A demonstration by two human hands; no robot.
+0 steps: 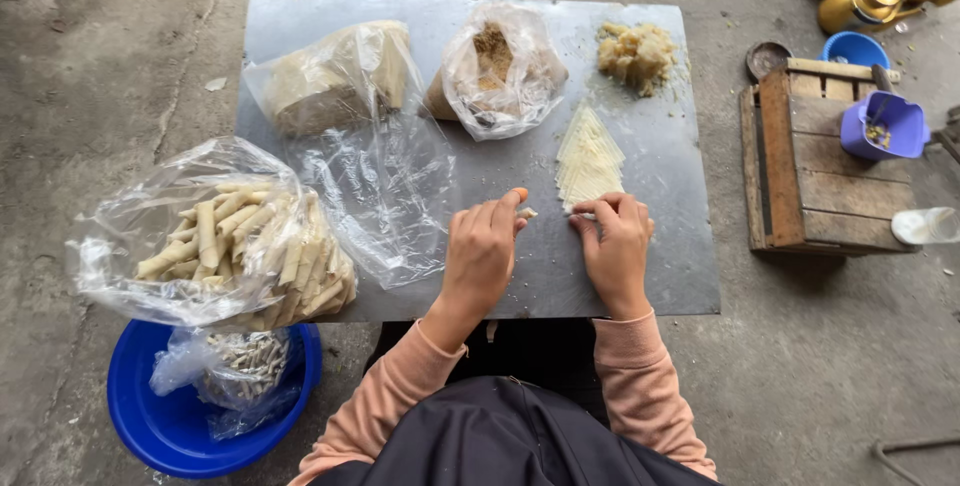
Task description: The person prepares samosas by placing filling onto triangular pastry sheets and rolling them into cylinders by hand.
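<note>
Outdoors, on a grey metal sheet worktop [660, 276], a clear plastic bag of finished pale rolls [245, 241] is bulging while a fan of thin triangular wrappers [590, 158] is waiting. Left hand [482, 246] is pinching a small filling piece [527, 213]; right hand [615, 241] is gripping one wrapper's tip.

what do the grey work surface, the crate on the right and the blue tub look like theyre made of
Flat grey work surface: probably sheet metal, thin, with a dull, smudged sheen. Slatted brown crate: wood, unfinished and worn, with visible planks and grain. Round blue tub: likely plastic, smooth, glossy and evenly coloured.
</note>
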